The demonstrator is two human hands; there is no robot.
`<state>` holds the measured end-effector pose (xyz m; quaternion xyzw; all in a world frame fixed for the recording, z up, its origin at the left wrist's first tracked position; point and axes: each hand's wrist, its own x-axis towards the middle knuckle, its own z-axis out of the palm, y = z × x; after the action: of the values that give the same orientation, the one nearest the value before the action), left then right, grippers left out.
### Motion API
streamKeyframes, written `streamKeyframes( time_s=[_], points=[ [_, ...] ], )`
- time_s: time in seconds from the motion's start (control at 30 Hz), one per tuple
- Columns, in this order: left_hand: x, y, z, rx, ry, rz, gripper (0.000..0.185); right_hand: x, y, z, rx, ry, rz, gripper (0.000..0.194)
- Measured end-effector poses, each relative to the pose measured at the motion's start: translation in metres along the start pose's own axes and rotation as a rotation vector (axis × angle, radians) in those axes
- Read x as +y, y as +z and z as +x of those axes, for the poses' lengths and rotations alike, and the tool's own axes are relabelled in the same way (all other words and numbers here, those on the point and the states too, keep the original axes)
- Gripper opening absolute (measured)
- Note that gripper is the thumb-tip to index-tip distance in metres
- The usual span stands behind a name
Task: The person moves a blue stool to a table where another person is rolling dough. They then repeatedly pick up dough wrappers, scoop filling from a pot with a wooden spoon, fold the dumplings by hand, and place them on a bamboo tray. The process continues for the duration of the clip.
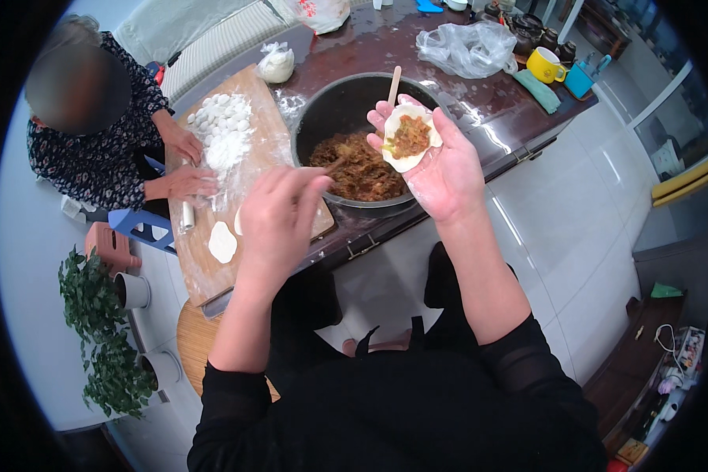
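Observation:
My right hand (442, 165) is palm up beside the pot and holds a round dough wrapper (394, 160) with brown minced filling (412, 137) on it. Behind its fingers stands the light handle of a wooden stick (395, 82); its lower end is hidden. My left hand (283, 212) hovers, slightly blurred, between the wooden board (197, 277) and the large dark pot (363, 79), its fingers bent towards the pot. Whether anything is between those fingertips cannot be made out. More filling (366, 177) lies in the pot. A flattened dough wrapper (222, 242) lies on the board, another partly behind my left hand.
Across the board, another person's hands (186, 183) are near a rolling pin (187, 213) and floured dough pieces (224, 121). On the table (366, 35) are a tied bag (276, 64), a crumpled plastic bag (466, 50), a yellow mug (544, 65) and a green cloth (537, 89).

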<state>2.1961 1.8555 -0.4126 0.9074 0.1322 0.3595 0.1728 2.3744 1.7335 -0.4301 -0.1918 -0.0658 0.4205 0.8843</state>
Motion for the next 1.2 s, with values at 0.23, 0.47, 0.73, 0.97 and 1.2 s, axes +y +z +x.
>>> streamKeyframes(
  time_s=[0.23,0.47,0.73,0.97,1.2],
  points=[
    [0.000,0.002,0.021,-0.481,0.295,0.258,0.029,-0.001,0.005,-0.007,-0.029,0.061,-0.015,0.052],
    [0.014,0.001,0.021,-0.021,0.405,0.058,0.037,0.001,0.008,-0.013,-0.069,0.164,0.045,0.053],
    [0.018,0.008,0.020,-0.047,0.486,0.020,0.050,0.009,0.007,-0.019,-0.087,0.222,0.074,0.051],
    [0.023,0.000,0.019,0.012,0.338,0.001,0.041,0.011,0.007,-0.020,-0.099,0.210,0.067,0.051],
    [0.027,0.005,0.021,-0.101,0.272,-0.091,0.032,0.014,0.007,-0.021,-0.116,0.222,0.122,0.049]
  ],
)
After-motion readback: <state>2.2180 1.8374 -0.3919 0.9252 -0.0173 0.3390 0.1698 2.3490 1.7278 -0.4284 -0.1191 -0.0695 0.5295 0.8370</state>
